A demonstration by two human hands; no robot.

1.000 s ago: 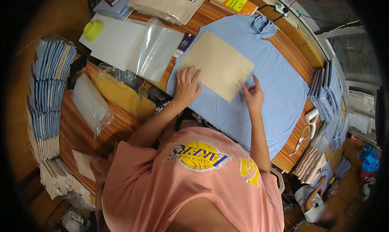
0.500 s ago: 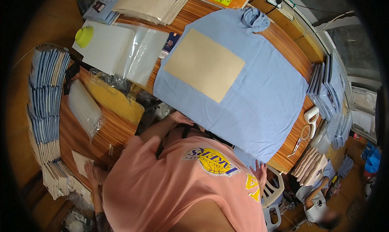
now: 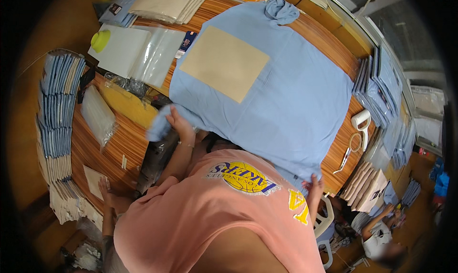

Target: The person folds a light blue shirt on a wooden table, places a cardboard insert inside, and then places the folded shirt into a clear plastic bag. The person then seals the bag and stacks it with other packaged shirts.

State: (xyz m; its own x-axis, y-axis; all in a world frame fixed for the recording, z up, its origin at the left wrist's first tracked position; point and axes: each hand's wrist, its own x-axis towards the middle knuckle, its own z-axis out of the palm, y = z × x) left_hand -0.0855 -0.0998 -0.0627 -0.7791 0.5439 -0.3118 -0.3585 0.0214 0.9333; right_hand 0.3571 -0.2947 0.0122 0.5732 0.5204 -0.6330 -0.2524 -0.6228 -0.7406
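- One blue shirt (image 3: 296, 82) lies spread over the bench (image 3: 212, 8), right in front of the person, with its bunched collar at the far end.
- A beige board (image 3: 225, 63) sits flat on top of it, toward the far left.
- Left hand (image 3: 182, 124) is off the shirt's near left edge, fingers closed on a loose bit of the blue cloth, which is pretty blurry.
- Right hand (image 3: 315, 188) is at the near right corner, fingertips against the hem. Can't tell if they're actually pinching it.
- Just left of the shirt you've got clear bags (image 3: 160, 56) and white sheets (image 3: 117, 51).
- Over on the right there's a white-handled tool (image 3: 361, 120), with packed blue clothes (image 3: 377, 87) farther back.
- Way left, folded clothes (image 3: 57, 115) stand in a long row, and someone else's hand (image 3: 109, 193) is near a pale card (image 3: 92, 181).
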